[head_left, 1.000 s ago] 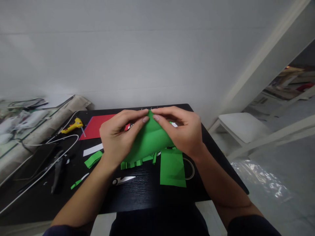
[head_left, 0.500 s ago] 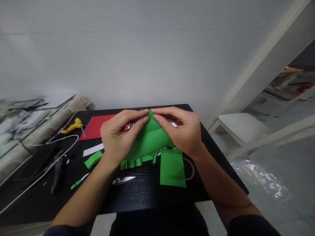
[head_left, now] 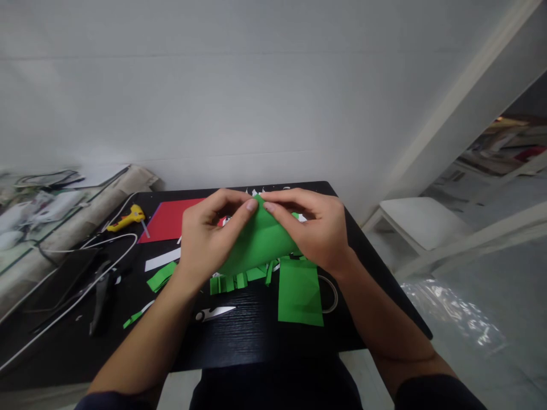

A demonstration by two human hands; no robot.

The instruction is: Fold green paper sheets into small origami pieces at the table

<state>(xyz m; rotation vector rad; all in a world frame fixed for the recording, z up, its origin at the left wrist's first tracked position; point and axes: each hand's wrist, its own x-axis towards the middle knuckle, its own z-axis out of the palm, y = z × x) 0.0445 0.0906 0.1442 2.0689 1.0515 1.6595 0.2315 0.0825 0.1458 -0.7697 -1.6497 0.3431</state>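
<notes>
Both of my hands pinch the far edge of a bent sheet of green paper (head_left: 260,242), held over the middle of the black table. My left hand (head_left: 211,230) grips it between thumb and forefinger. Close beside it, my right hand (head_left: 314,228) pinches the same corner, thumb on the near side. Under the sheet lie several folded green paper strips (head_left: 233,282), partly hidden by it. A green paper rectangle (head_left: 300,293) lies below my right hand, overlapping a roll of tape (head_left: 332,296). A small silver blade-shaped tool (head_left: 215,313) rests nearer to me.
At the left are red paper (head_left: 166,222), a yellow glue gun (head_left: 128,218), a white strip (head_left: 162,260), a white cable (head_left: 72,307) and dark-handled scissors or pliers (head_left: 100,296). A white stool (head_left: 421,219) stands right of the black table (head_left: 239,347). Clear plastic (head_left: 461,316) lies on the floor.
My fingertips have shifted slightly left and down along the top of the green paper, which tilts a little with them. Both hands keep their pinch; the things on the table have not moved.
</notes>
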